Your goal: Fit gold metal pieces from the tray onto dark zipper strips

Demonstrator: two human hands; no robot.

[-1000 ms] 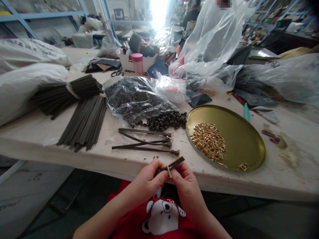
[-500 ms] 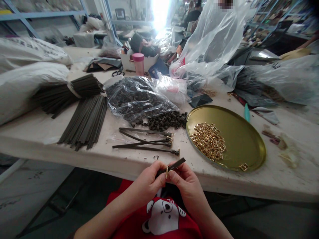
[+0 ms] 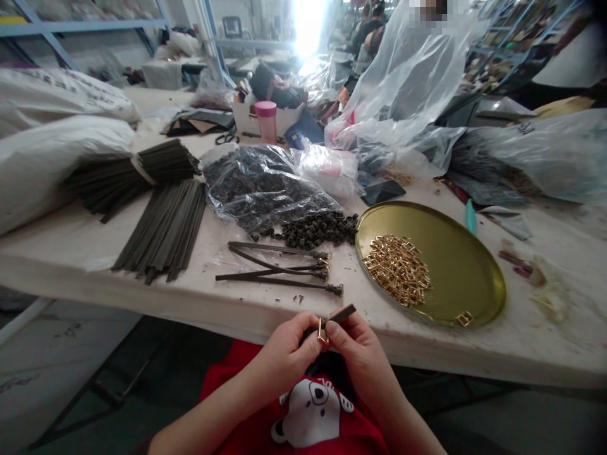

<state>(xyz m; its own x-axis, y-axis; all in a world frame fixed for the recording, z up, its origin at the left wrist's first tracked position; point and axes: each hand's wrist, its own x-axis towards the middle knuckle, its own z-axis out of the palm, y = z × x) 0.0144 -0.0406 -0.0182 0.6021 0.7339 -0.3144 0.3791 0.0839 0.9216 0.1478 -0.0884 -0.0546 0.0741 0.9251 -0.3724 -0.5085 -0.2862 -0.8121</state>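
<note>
Close to the table's front edge, my left hand [image 3: 294,344] pinches a gold buckle [image 3: 323,331] between thumb and forefinger. My right hand [image 3: 355,338] grips a dark strap [image 3: 342,312] right beside it, its end pointing up and to the right. The strap meets the buckle, but fingers hide how it passes through. Just beyond my hands lie several straps with buckles [image 3: 284,272] fitted at their right ends. Small black loops [image 3: 318,230] are heaped behind these. Many gold buckles [image 3: 397,270] are piled in a round gold tray [image 3: 467,265] to the right.
Loose dark straps [image 3: 164,230] and a tied bundle [image 3: 142,165] lie at left beside white sacks [image 3: 57,161]. A clear plastic bag [image 3: 265,183] of black pieces sits mid-table. Farther back stand a pink-lidded jar [image 3: 266,121], scissors [image 3: 226,138] and a large plastic bag [image 3: 403,76].
The gold buckle has turned so that its open frame faces me more. My right thumb has shifted on the strap beside it. Both hands stay in nearly the same place.
</note>
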